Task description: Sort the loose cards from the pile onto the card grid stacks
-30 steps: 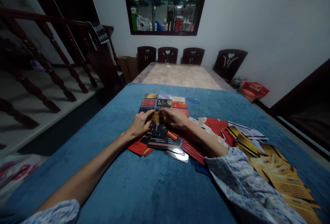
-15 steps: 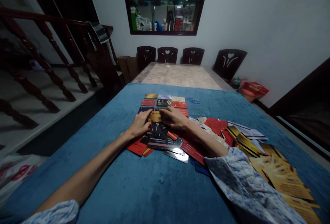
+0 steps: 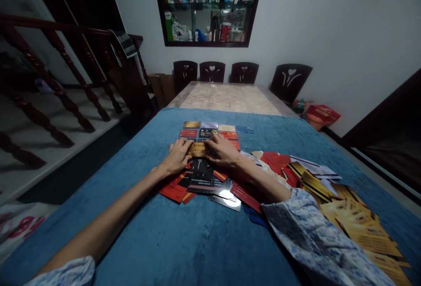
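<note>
A gold card point(image 3: 198, 149) lies between my two hands, just above a loose pile of black and red cards. The fingers of my left hand point(image 3: 177, 156) are closed on its left edge. My right hand point(image 3: 223, 150) grips its right edge, fingers bent and partly hiding it. Beyond the hands, cards stand in rows: a gold card point(image 3: 191, 124), a silver card point(image 3: 209, 125), a cream card point(image 3: 226, 128), a blue card point(image 3: 244, 130), a red card point(image 3: 188, 133) and a black VIP card point(image 3: 208, 133). Below the hands lies a black card point(image 3: 199, 165).
Red cards point(image 3: 276, 160) and a fanned heap of gold cards point(image 3: 365, 229) spread to the right of my right arm. The blue cloth point(image 3: 184, 242) covers the near tabletop. Chairs point(image 3: 212, 72) stand at the far end, and a wooden railing point(image 3: 55, 84) is on the left.
The gold card and both hands stay nearly in place, with the left hand's fingers shifting slightly. The view has tilted a little.
</note>
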### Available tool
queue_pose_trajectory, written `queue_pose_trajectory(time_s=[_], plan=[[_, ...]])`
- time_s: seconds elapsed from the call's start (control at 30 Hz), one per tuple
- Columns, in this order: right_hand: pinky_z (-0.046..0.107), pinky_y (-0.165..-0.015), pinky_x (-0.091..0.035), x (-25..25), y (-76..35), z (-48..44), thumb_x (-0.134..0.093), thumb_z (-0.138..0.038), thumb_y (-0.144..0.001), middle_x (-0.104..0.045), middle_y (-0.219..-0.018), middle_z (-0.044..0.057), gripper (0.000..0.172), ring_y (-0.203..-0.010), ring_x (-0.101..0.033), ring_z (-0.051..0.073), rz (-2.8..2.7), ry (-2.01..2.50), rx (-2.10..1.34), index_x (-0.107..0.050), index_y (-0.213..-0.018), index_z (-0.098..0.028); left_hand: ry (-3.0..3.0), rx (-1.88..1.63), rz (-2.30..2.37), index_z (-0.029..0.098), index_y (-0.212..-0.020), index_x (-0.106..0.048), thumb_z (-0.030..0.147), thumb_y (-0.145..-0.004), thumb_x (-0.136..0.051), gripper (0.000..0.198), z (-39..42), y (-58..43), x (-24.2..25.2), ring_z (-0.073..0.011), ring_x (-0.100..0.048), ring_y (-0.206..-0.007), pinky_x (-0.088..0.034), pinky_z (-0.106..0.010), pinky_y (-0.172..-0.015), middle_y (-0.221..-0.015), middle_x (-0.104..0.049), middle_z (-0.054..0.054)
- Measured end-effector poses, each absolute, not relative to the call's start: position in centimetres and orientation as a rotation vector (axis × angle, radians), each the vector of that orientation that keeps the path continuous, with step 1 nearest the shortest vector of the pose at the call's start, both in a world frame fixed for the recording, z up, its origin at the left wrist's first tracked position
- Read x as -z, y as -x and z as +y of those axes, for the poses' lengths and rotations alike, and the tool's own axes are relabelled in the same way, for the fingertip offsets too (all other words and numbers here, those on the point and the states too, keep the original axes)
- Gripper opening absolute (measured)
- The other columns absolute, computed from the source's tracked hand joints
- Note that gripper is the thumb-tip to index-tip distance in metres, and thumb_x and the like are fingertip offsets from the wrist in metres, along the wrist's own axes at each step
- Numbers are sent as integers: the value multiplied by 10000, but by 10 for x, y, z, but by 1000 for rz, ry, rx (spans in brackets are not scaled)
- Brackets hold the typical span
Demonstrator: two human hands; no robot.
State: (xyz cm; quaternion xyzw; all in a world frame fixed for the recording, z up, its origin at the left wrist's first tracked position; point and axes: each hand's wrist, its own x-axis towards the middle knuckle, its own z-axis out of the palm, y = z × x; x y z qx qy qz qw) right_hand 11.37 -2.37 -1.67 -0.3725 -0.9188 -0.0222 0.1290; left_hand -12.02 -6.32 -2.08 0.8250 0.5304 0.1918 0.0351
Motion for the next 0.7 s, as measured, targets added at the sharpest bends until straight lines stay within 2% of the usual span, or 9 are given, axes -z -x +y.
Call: queue_pose_trajectory(time_s=[0.13,0.33,0.53,0.7], plan=[[396,-858,-447,14,-108,-20,-648,-381,-881,-537,-1227,163,476,-1108,-452,288,-2657,1113,124,-576,-1302,-170,-2585,-618,1586,197,-1343,-545,137,-845,-569,503,-60,123,14,-339,-490,-1210,-443,-546,-984,-1356,-518,-153],[391,-838,-454,3,-100,-11,-625,-418,-911,-559,-1223,162,414,-1112,-464,296,-2682,1136,176,-604,-1252,-184,-2628,-566,1582,207,-1372,-532,140,-854,-555,523,-48,130,5,-337,-478,-1207,-421,-553,-986,-1377,-544,-152],[394,-873,-445,-15,-92,2,-585,-421,-945,-574,-1229,175,404,-1129,-468,302,-2743,1135,133,-618,-1237,-142,-2623,-554,1613,207,-1315,-583,151,-830,-584,488,-29,140,-3,-360,-477,-1204,-415,-556,-964,-1374,-574,-149],[387,-859,-445,-26,-85,19,-613,-393,-927,-577,-1224,168,328,-1116,-469,302,-2773,1156,93,-656,-1160,-165,-2617,-518,1667,213,-1290,-606,154,-815,-597,479,-7,145,-9,-370,-478,-1212,-422,-553,-954,-1358,-586,-145]])
